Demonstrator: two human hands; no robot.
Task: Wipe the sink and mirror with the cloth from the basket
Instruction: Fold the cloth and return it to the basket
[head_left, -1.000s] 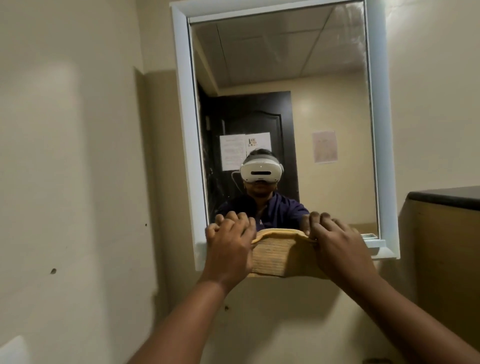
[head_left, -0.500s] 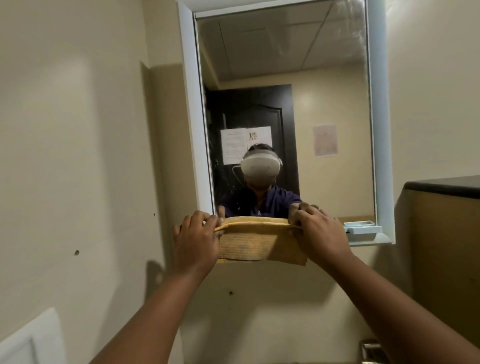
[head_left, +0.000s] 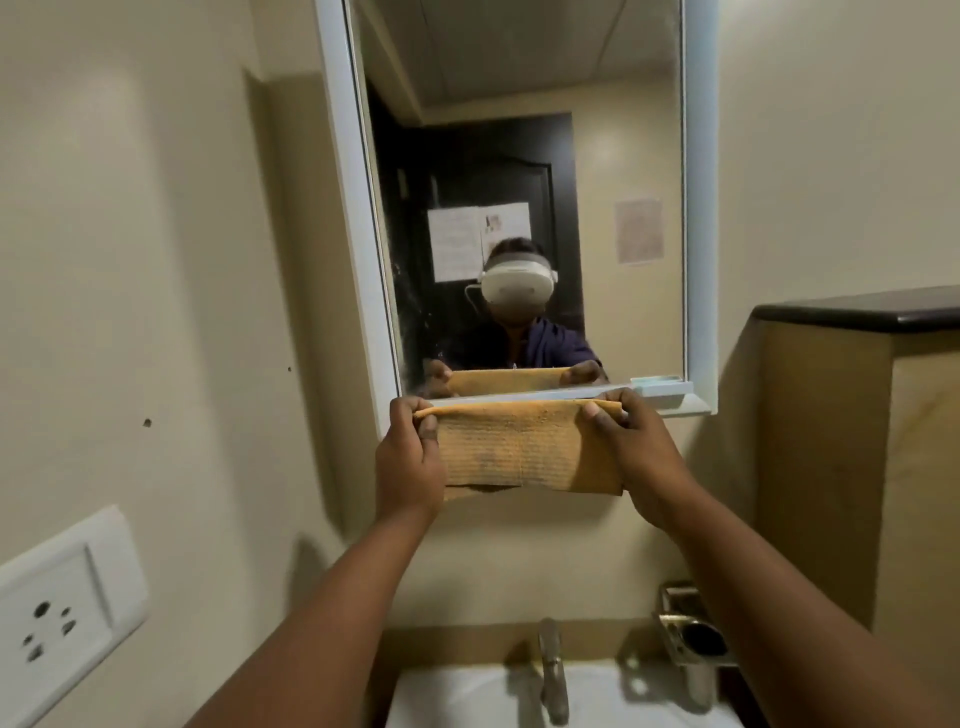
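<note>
Head view: cloth (head_left: 524, 447) stretched flat at 12 o'clock just below mirror (head_left: 524, 182), left hand (head_left: 410, 462) and right hand (head_left: 631, 447) each pinching a top corner. Sink (head_left: 467, 696) at 6. Best raised onto glass, kept taut, pressed evenly, swept in overlapping passes.

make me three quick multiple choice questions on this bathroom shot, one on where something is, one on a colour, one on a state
1. Where is the tap?
A. on the sink, below the mirror
B. on the dark ledge at right
C. beside the wall socket

2. What colour is the cloth?
A. blue
B. orange-yellow
C. white

3. How is the cloth held?
A. draped over the tap
B. crumpled in one hand
C. stretched between both hands

Answers: 1 A, it rises from the sink under the mirror. 2 B, its fabric shows orange-yellow. 3 C, the left hand and right hand each grip an upper corner.
</note>
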